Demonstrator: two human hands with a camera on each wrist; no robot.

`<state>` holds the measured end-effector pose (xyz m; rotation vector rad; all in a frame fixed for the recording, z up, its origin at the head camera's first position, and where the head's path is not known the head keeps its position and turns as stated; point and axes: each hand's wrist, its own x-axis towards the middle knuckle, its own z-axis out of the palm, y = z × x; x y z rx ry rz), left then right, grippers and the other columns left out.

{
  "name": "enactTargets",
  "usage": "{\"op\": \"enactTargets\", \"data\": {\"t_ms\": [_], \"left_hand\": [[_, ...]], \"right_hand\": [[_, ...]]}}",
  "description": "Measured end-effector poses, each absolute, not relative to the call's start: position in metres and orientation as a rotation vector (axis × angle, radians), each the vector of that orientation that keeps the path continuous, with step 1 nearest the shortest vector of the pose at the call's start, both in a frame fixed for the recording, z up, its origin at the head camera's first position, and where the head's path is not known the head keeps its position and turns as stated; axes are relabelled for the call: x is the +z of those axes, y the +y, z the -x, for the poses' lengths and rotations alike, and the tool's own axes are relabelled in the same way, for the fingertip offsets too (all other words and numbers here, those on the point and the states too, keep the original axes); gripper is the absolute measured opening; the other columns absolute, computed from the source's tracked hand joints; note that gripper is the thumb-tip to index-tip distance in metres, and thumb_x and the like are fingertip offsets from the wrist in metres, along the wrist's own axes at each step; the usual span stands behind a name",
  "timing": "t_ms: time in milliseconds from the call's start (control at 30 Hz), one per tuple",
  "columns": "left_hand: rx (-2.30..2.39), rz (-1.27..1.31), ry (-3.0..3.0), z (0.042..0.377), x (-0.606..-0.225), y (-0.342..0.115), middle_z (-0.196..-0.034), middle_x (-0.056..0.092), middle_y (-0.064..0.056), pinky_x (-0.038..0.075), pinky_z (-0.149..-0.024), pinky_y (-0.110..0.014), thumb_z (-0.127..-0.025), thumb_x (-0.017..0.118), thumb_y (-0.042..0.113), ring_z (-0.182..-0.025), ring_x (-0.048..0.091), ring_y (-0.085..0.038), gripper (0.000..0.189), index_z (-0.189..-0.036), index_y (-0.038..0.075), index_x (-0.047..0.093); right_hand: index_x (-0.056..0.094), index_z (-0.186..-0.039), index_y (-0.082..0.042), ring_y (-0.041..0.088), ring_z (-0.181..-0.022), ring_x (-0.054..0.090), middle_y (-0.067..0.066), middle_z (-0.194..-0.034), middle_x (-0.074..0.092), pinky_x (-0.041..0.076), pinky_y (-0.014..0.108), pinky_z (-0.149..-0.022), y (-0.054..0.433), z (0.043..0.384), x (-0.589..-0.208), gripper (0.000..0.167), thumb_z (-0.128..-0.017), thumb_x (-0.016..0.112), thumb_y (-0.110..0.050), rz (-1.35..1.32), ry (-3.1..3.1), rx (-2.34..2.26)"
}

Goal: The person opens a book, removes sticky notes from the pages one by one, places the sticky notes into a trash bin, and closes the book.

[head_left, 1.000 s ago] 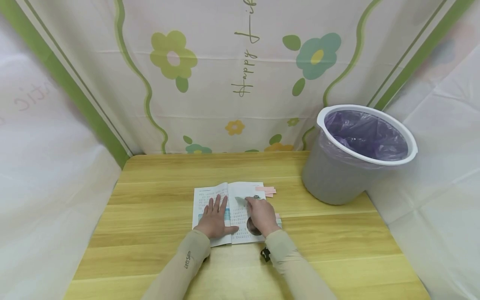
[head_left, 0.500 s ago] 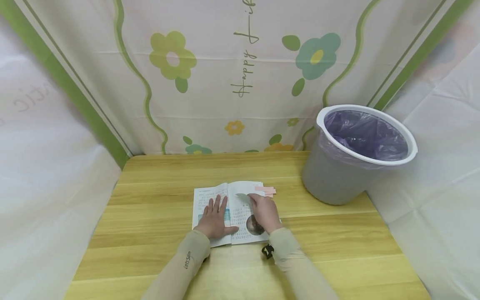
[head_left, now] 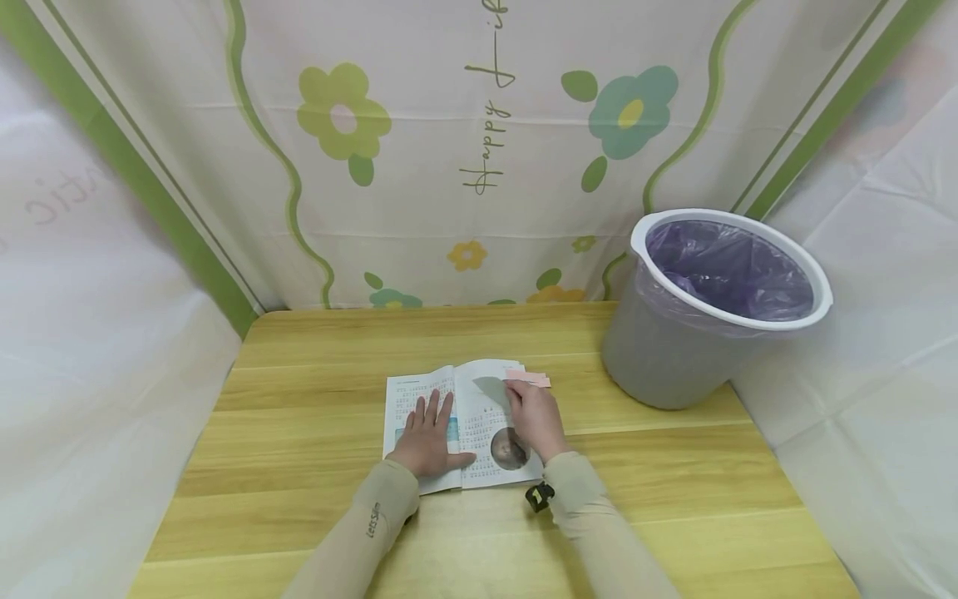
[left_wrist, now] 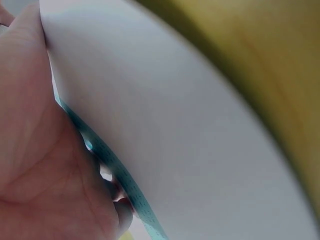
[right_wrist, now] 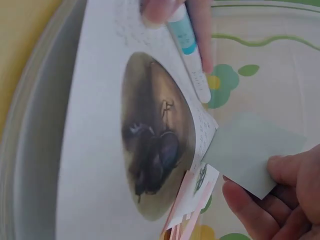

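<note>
An open book (head_left: pixel 479 474) with printed text lies on the table. My left hand (head_left: pixel 428 441) rests on its left page, fingers spread and the thumb across the fold. In the left wrist view, the palm of the left hand (left_wrist: pixel 55 165) is beside a curved page (left_wrist: pixel 170 130). Over the right page, my right hand (head_left: pixel 535 420) pinches a pale green sticky note (head_left: pixel 491 389) between thumb and forefinger; the right wrist view shows this note (right_wrist: pixel 250 150) too. A round photo (head_left: pixel 510 449) is printed on that page. Pink page tabs (head_left: pixel 530 378) stick out past its right edge.
A grey bin (head_left: pixel 666 358) with a white rim and purple liner stands at the table's back right. The wooden table (head_left: pixel 314 399) meets a flower-printed curtain (head_left: pixel 419 208) behind, and white cloth (head_left: pixel 868 366) hangs on the right side.
My right hand has drawn a little to the right and away from me with the sticky note, which shows more now. More of the round photo is uncovered. The left hand has stayed put.
</note>
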<state>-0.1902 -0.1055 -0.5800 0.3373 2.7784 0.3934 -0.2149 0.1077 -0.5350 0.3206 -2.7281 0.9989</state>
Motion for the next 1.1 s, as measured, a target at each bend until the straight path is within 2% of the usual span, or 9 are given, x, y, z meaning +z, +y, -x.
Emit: {"op": "enactTargets", "data": {"t_ms": [167, 600, 767, 933, 1100], "left_hand": [[0.421, -0.337, 2.771, 0.189, -0.578, -0.105, -0.164, -0.006, -0.018, 0.009, -0.119, -0.054, -0.083, 0.058, 0.074, -0.148, -0.004, -0.042, 0.116, -0.16, 0.011, -0.003], [0.46, -0.335, 2.761, 0.187, -0.573, -0.105, -0.164, -0.005, -0.019, 0.008, -0.119, -0.055, -0.083, 0.06, 0.072, -0.148, -0.004, -0.043, 0.116, -0.16, 0.01, 0.0], [0.422, -0.324, 2.758, 0.189, -0.577, -0.106, -0.164, -0.009, -0.017, 0.006, -0.119, -0.053, -0.083, 0.056, 0.075, -0.148, -0.008, -0.04, 0.117, -0.16, 0.012, -0.005], [0.416, -0.336, 2.764, 0.189, -0.578, -0.106, -0.164, -0.008, -0.017, 0.007, -0.119, -0.053, -0.083, 0.056, 0.076, -0.148, -0.007, -0.041, 0.116, -0.16, 0.012, -0.005], [0.437, -0.342, 2.768, 0.187, -0.574, -0.105, -0.164, -0.005, -0.019, 0.008, -0.119, -0.054, -0.084, 0.058, 0.073, -0.148, -0.003, -0.042, 0.115, -0.16, 0.01, -0.001]], "right_hand": [[0.074, -0.114, -0.003, 0.03, -0.096, 0.069, 0.013, -0.107, 0.073, 0.055, 0.046, -0.085, 0.112, 0.217, -0.533, 0.021, -0.097, 0.063, -0.01, -0.273, -2.701, 1.112], [0.073, -0.114, -0.002, 0.022, -0.086, 0.069, 0.013, -0.103, 0.074, 0.057, 0.039, -0.074, 0.122, 0.218, -0.528, 0.021, -0.098, 0.061, -0.009, -0.26, -2.654, 1.196], [0.072, -0.115, -0.002, 0.023, -0.086, 0.069, 0.014, -0.105, 0.073, 0.057, 0.04, -0.074, 0.124, 0.217, -0.523, 0.022, -0.098, 0.061, -0.01, -0.246, -2.633, 1.204], [0.069, -0.119, 0.001, 0.025, -0.09, 0.07, 0.016, -0.108, 0.072, 0.057, 0.04, -0.077, 0.127, 0.215, -0.518, 0.025, -0.099, 0.06, -0.01, -0.228, -2.631, 1.215], [0.069, -0.119, 0.003, 0.027, -0.091, 0.071, 0.018, -0.105, 0.072, 0.059, 0.038, -0.076, 0.133, 0.214, -0.512, 0.026, -0.099, 0.061, -0.011, -0.231, -2.599, 1.215]]}}
